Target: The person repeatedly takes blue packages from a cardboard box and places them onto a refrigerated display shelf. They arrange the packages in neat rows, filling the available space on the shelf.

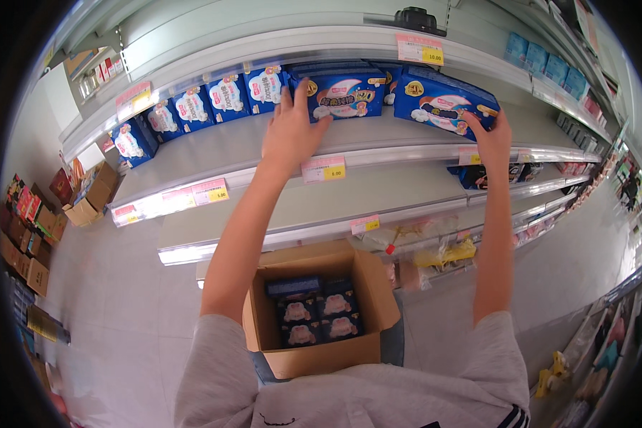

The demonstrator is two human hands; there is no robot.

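Note:
My right hand (489, 134) grips the right end of a blue soft pack (438, 104), which sits tilted at an angle over the upper shelf board (364, 131). My left hand (294, 131) has its fingers spread at the left end of another wide blue pack (348, 96) that stands on the same board, with more packs behind it. To the left, several smaller blue packs (227, 99) with white cloud prints stand in a row facing out. Below my arms, an open cardboard box (326, 356) holds several blue packs (302, 313).
Price tags (323, 169) line the shelf edges. A lower shelf (321, 200) holds dark packs (476, 175) at right. A black object (417, 20) sits on the shelf above. Cartons (93, 195) stand on the floor at left. Another shelf rack (594, 342) runs along the lower right.

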